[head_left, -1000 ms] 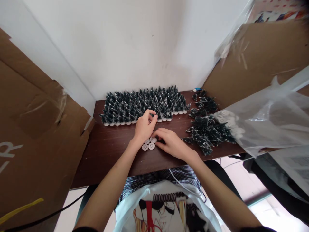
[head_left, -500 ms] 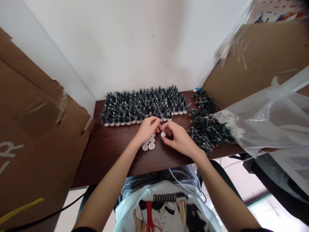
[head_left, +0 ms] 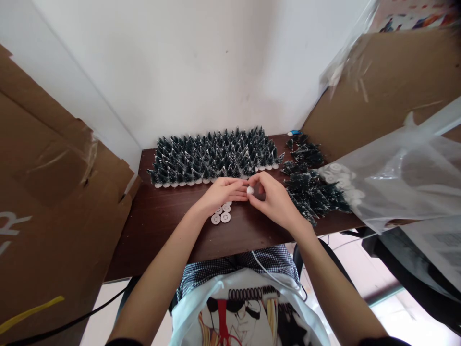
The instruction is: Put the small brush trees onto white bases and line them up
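My right hand [head_left: 274, 199] pinches a small white round base [head_left: 249, 190] between thumb and fingertips, just above the dark wooden table [head_left: 165, 226]. My left hand [head_left: 220, 191] lies beside it, fingers stretched toward the base and touching it or nearly so. Three more white round bases [head_left: 221, 215] lie on the table under my left wrist. Behind my hands stands a dense block of small dark green frosted trees on white bases [head_left: 212, 156]. A loose pile of the same trees without bases [head_left: 312, 192] lies to the right.
A clear plastic bag with white bases [head_left: 345, 185] spills onto the table's right end. Cardboard sheets [head_left: 54, 192] flank the table left and right, and a white wall stands behind. A small blue object [head_left: 294, 132] sits at the far right corner.
My right hand picked a white base off the table and lifted it up and back. My left hand came away from the standing trees and moved to meet it.
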`<state>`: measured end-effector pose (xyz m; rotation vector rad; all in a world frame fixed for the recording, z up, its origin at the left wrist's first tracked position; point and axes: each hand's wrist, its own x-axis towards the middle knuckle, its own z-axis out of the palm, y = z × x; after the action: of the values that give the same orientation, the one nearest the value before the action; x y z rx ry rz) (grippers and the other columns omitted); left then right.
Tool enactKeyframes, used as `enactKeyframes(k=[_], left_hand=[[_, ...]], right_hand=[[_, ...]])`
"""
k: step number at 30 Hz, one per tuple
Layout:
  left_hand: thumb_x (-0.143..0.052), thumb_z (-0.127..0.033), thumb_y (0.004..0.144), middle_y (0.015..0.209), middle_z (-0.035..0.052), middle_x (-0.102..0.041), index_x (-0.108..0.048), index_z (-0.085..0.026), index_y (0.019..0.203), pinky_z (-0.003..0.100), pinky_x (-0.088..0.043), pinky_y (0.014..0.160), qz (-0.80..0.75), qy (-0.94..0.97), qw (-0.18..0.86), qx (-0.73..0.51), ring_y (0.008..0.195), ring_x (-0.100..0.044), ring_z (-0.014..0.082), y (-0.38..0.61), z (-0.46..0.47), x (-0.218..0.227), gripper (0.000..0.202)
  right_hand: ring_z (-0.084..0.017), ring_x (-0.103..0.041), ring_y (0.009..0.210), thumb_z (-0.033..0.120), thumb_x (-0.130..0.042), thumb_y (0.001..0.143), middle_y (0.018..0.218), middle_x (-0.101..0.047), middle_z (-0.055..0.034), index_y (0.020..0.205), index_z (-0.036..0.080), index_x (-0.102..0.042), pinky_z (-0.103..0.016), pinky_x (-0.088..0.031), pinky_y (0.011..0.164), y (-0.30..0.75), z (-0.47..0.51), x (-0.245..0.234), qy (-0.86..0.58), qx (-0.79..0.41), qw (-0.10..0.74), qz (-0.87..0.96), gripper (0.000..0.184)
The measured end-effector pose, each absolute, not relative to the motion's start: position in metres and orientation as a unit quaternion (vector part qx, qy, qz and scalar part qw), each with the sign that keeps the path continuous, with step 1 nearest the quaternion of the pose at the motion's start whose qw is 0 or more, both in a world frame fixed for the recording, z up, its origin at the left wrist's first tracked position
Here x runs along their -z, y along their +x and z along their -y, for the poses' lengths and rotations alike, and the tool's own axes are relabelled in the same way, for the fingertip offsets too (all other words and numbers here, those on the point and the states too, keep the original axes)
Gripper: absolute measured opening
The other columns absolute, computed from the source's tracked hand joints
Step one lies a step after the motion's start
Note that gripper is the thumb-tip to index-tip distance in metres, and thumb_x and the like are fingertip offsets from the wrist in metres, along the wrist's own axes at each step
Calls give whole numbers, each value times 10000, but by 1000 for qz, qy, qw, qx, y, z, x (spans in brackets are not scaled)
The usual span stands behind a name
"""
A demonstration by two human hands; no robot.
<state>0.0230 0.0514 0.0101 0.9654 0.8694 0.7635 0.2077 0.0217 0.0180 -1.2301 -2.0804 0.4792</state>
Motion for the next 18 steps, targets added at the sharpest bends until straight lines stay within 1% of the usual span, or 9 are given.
enactKeyframes(k=[3,7,9,14,18], left_hand=[[-711,-246,894,985,117,-789,-766,-127,1012,373,-567,963,-374,437,742,-344,872,-748,172,22,-52,-9,176],[-808,-337,808,1006,135,-780,-768,-107,993,386,-551,976,-336,444,756,-345,910,-736,189,20,-52,-7,298],[-835,-350,778,987,130,-777,-770,-101,967,382,-552,966,-326,445,759,-345,900,-729,183,20,-52,-7,319],[-850,-320,761,934,100,-772,-778,-108,929,376,-561,948,-322,446,763,-340,880,-717,167,20,-51,-8,279],[-852,-328,759,892,88,-773,-780,-110,923,369,-573,933,-319,450,764,-333,858,-720,161,20,-50,-10,282]], right_hand=[[-173,-574,791,132,-582,854,989,-636,-44,1005,219,-551,-299,-453,707,206,-21,-21,-460,-192,357,790,176],[-168,-563,781,124,-593,847,970,-624,-35,984,227,-551,-295,-465,696,204,-19,-25,-437,-207,388,785,177],[-165,-558,773,134,-596,854,952,-612,-31,986,225,-549,-298,-468,702,204,-19,-25,-428,-212,395,785,166],[-164,-564,764,162,-606,865,933,-607,-28,986,221,-545,-310,-473,721,204,-20,-20,-417,-231,408,779,148],[-159,-574,753,191,-614,877,943,-612,-29,1004,217,-550,-316,-488,736,203,-20,-16,-417,-245,422,767,145]])
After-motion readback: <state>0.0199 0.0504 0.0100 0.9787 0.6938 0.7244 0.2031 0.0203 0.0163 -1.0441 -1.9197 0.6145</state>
